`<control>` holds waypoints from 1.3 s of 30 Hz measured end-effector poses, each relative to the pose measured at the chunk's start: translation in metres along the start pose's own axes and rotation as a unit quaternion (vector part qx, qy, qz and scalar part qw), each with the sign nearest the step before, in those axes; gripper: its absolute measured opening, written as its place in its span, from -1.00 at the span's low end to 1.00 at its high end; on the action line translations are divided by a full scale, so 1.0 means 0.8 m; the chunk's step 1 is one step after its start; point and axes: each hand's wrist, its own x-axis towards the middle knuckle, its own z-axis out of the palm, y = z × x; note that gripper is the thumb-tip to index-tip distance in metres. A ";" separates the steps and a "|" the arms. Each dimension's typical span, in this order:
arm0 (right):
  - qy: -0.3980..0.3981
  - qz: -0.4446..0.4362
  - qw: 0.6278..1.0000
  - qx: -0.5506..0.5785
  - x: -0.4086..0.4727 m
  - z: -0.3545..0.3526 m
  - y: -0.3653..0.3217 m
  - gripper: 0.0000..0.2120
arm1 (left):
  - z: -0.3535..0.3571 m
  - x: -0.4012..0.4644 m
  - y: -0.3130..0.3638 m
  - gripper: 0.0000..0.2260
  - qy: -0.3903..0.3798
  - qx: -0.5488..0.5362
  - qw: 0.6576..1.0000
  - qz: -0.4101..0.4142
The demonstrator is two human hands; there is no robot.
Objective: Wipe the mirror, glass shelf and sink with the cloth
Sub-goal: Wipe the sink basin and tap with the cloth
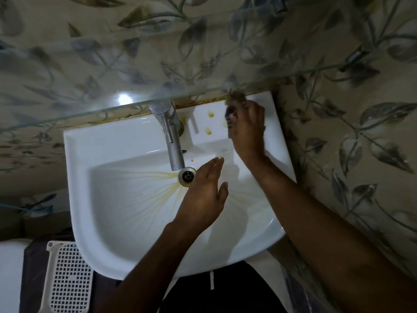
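One sink [126,222], one tap [172,141], two hands, perhaps one cloth [234,105].

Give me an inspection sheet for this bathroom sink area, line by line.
Surface: white sink, yellow-brown streaks fanning from the drain, spots on the back ledge.
Job's things: dark cloth at the ledge's back right corner; glass shelf above the tap.
Clutter: white perforated basket lower left.
Grippers: right hand holds the cloth; left hand open over the basin.
Cables: nothing seen.
Surroundings: leaf-patterned tiles.
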 end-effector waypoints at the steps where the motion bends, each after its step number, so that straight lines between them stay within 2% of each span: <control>1: -0.014 -0.043 0.998 0.036 -0.005 -0.002 0.002 -0.52 | -0.001 0.002 0.000 -0.50 0.004 0.002 1.000 0.004; 3: -0.020 -0.078 0.995 0.053 0.000 -0.004 0.015 -0.51 | -0.003 0.007 0.000 -0.54 0.017 0.003 1.000 0.008; 7: 0.005 0.023 1.000 0.007 0.016 0.002 0.015 -0.49 | -0.006 0.010 -0.003 -0.58 0.036 -0.007 0.999 -0.004; 8: 0.000 0.020 1.000 0.020 0.014 0.005 0.004 -0.49 | -0.006 0.009 -0.005 -0.57 0.036 -0.012 0.999 -0.008; 12: -0.090 -0.154 0.981 0.074 0.002 0.008 -0.030 -0.50 | -0.002 0.007 -0.009 -0.53 0.035 -0.027 0.999 -0.027; 14: -0.102 -0.159 0.978 0.088 0.014 0.005 -0.025 -0.44 | -0.001 0.004 -0.010 -0.52 0.028 -0.023 0.999 -0.027; 18: -0.077 -0.109 0.988 0.078 0.021 0.007 -0.029 -0.59 | 0.001 -0.003 -0.012 -0.51 0.023 -0.016 0.999 -0.021; 22: -0.172 -0.206 0.957 0.111 -0.002 0.003 -0.050 -0.52 | 0.003 -0.004 -0.016 -0.50 0.023 -0.031 0.998 -0.043; 24: -0.194 -0.232 0.948 0.103 0.003 -0.002 -0.042 -0.45 | 0.000 -0.004 -0.015 -0.49 0.018 -0.043 0.998 -0.048; 28: -0.125 -0.100 0.981 0.110 0.028 -0.002 -0.038 -0.45 | -0.001 -0.004 -0.018 -0.48 0.023 -0.043 0.998 -0.051; 29: -0.122 -0.092 0.983 0.106 0.022 0.001 -0.048 -0.47 | -0.001 -0.004 -0.020 -0.48 0.023 -0.039 0.998 -0.050; 33: -0.163 -0.194 0.963 0.093 -0.010 0.008 -0.074 -0.52 | -0.001 -0.008 -0.029 -0.49 0.018 -0.042 0.997 -0.056; 37: -0.142 -0.126 0.978 0.091 0.012 0.015 -0.098 -0.51 | -0.005 -0.012 -0.034 -0.49 0.021 -0.050 0.997 -0.055; 39: -0.158 -0.138 0.974 0.081 0.020 0.023 -0.113 -0.57 | -0.007 -0.014 -0.035 -0.49 0.026 -0.044 0.997 -0.055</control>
